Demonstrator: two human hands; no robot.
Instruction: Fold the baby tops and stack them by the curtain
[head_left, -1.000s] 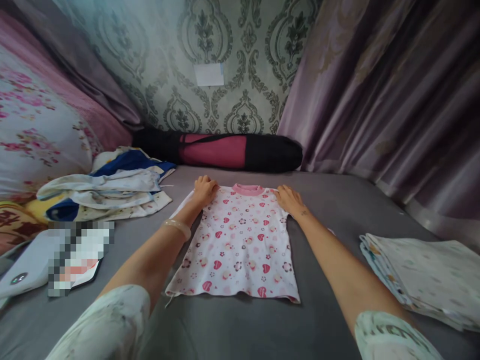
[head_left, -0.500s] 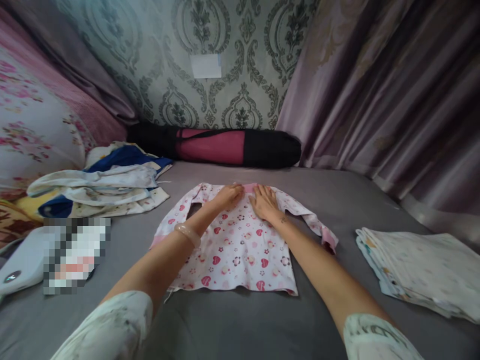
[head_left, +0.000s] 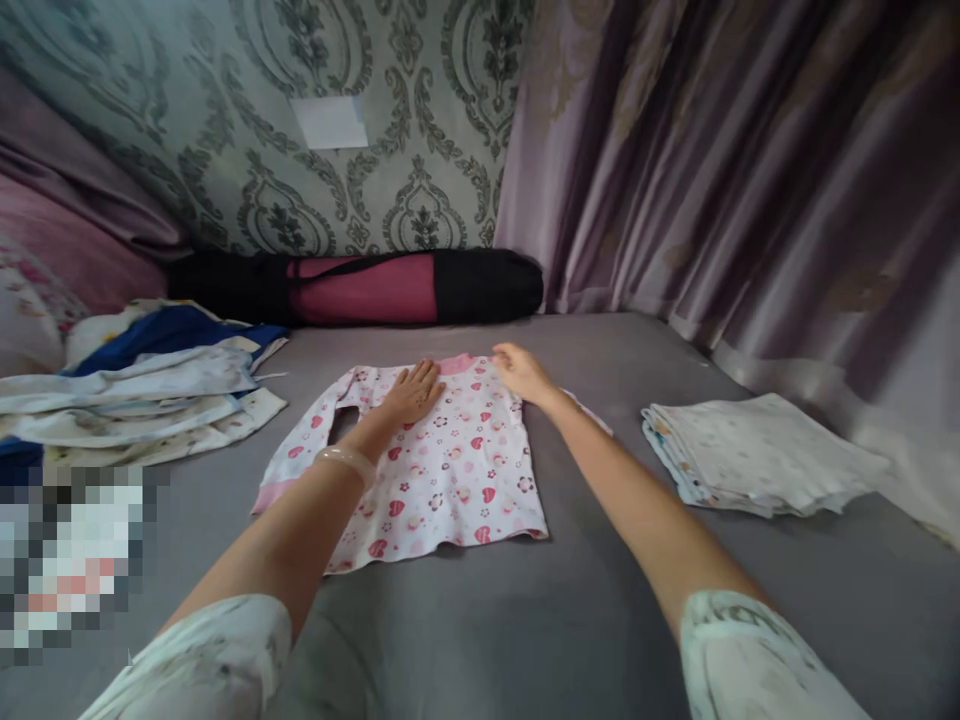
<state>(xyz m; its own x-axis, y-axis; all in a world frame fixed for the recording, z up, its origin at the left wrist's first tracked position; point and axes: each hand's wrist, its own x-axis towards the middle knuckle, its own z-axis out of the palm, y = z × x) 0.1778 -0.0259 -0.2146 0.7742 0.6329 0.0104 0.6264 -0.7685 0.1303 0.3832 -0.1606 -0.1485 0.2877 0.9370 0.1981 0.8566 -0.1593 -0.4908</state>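
A small white long-sleeved shirt (head_left: 450, 470) with a pink collar and red heart prints lies spread on the grey sheet. My left hand (head_left: 414, 390) rests flat on it, just left of the collar, with the fingers stretched out. At the shirt's right shoulder, my right hand (head_left: 523, 374) is closed, its curled fingers gripping the fabric there. The left sleeve reaches out to its pink cuff, while my right hand and forearm cover most of the right sleeve.
Loose clothes (head_left: 150, 385) are heaped on the left, above a pixelated object (head_left: 75, 560). Folded cloths (head_left: 757, 455) lie stacked on the right. A black and dark pink long bag (head_left: 360, 288) runs along the wall, and a purple curtain (head_left: 637, 150) hangs at right.
My right hand has gone from lying flat beside the collar to gripping the right shoulder. My left hand now lies flat on the shirt. The view has turned right.
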